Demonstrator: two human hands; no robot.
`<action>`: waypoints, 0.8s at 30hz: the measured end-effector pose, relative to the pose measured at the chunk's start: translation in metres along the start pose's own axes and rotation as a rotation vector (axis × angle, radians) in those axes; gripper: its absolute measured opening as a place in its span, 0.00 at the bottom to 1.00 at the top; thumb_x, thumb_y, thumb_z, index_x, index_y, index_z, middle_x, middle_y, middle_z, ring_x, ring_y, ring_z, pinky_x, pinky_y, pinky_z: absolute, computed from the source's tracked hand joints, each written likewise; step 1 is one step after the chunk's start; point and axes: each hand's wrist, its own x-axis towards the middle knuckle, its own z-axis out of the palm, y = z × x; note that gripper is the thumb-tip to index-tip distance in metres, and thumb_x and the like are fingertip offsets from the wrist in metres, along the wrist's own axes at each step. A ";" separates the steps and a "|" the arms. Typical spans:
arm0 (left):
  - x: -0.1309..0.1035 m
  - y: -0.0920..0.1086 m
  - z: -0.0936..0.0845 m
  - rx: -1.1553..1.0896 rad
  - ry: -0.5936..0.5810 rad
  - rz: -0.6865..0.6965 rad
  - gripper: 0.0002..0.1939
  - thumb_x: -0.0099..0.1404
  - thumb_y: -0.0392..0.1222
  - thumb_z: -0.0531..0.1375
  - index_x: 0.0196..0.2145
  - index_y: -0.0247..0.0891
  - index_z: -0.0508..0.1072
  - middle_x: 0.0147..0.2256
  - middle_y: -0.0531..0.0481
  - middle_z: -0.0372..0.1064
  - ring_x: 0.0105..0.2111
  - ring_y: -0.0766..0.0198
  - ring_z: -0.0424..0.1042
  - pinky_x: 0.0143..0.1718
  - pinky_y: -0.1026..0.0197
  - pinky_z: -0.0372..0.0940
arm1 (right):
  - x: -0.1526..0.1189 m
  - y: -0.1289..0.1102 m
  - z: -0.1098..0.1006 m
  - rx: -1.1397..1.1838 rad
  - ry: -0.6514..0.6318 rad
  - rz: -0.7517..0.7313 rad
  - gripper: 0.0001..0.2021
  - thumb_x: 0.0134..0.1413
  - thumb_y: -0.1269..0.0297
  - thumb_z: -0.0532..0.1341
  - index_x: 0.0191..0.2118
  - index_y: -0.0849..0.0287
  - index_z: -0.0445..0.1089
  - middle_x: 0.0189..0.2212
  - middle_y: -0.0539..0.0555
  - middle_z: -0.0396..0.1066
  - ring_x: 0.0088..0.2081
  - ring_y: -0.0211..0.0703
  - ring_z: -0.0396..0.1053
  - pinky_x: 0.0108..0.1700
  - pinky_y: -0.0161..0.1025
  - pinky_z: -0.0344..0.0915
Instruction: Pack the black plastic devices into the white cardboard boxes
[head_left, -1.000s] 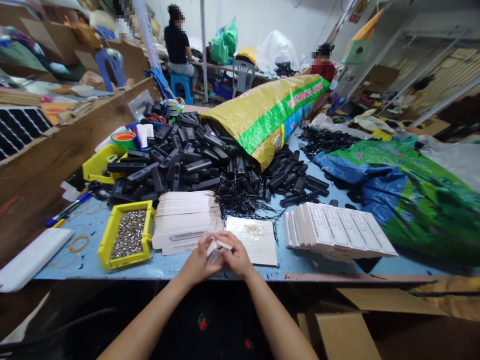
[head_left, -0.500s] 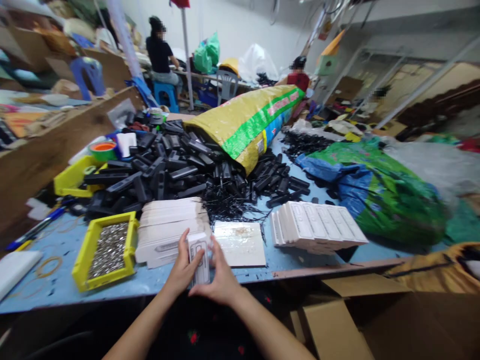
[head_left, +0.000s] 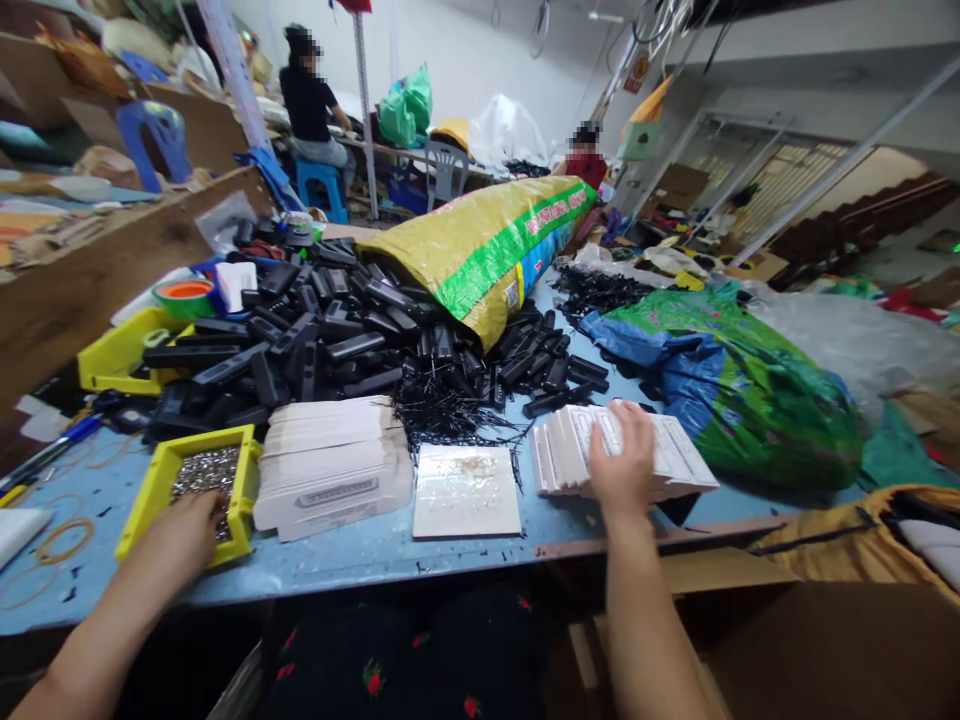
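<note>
My left hand (head_left: 186,530) reaches into a yellow bin (head_left: 244,510) of small shiny metal pieces (head_left: 206,468). Its fingers are curled together and dip among the pieces, the tips hidden. Over on the right, my right hand (head_left: 624,455) is closed over the top of a row of printed white cards (head_left: 679,450), thumb on one side and fingers on the other. Between the hands lie a thick stack of pale cards (head_left: 326,450) and a flat, glossy white block (head_left: 466,490).
Behind the cards spreads a heap of black plastic casings (head_left: 330,330), partly under a yellow-green sack (head_left: 450,250). A green and blue bag (head_left: 750,390) lies at the right. Below the table edge stands an open cardboard box (head_left: 825,640). Two people sit farther back.
My hands were together at the middle around a printed card. They have since parted, the left to the bin of metal pieces and the right to the row of printed cards.
</note>
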 end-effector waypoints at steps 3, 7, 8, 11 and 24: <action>-0.002 0.015 -0.011 0.120 -0.123 -0.055 0.13 0.60 0.44 0.48 0.28 0.39 0.70 0.30 0.48 0.72 0.32 0.55 0.70 0.36 0.55 0.64 | 0.002 -0.042 0.079 0.217 -0.257 -0.005 0.27 0.49 0.77 0.49 0.57 0.59 0.59 0.56 0.61 0.57 0.58 0.48 0.56 0.57 0.48 0.56; -0.008 0.027 -0.035 -0.001 -0.019 -0.075 0.15 0.59 0.50 0.50 0.31 0.43 0.75 0.35 0.51 0.75 0.36 0.54 0.72 0.38 0.55 0.65 | 0.030 -0.051 0.157 0.187 -0.281 0.303 0.30 0.41 0.83 0.51 0.54 0.58 0.65 0.64 0.59 0.43 0.65 0.54 0.39 0.61 0.56 0.43; -0.012 0.028 -0.039 -0.065 0.044 -0.066 0.16 0.58 0.51 0.52 0.32 0.43 0.76 0.37 0.50 0.75 0.38 0.52 0.72 0.40 0.53 0.65 | 0.037 -0.047 0.165 0.218 -0.261 0.342 0.27 0.42 0.82 0.51 0.51 0.58 0.67 0.64 0.58 0.45 0.65 0.54 0.38 0.61 0.57 0.40; -0.033 0.036 -0.039 -0.359 0.189 -0.194 0.17 0.54 0.53 0.57 0.35 0.43 0.77 0.39 0.47 0.75 0.40 0.51 0.72 0.41 0.53 0.67 | 0.043 -0.038 0.168 0.336 -0.216 0.354 0.19 0.49 0.74 0.52 0.48 0.60 0.67 0.60 0.59 0.55 0.64 0.50 0.44 0.62 0.55 0.41; -0.065 0.222 0.033 -1.715 -0.370 -0.530 0.21 0.43 0.48 0.71 0.32 0.34 0.75 0.29 0.50 0.72 0.32 0.67 0.71 0.38 0.64 0.69 | -0.098 -0.146 0.074 1.676 -0.445 1.061 0.12 0.46 0.60 0.63 0.38 0.56 0.63 0.29 0.46 0.62 0.26 0.32 0.62 0.29 0.33 0.64</action>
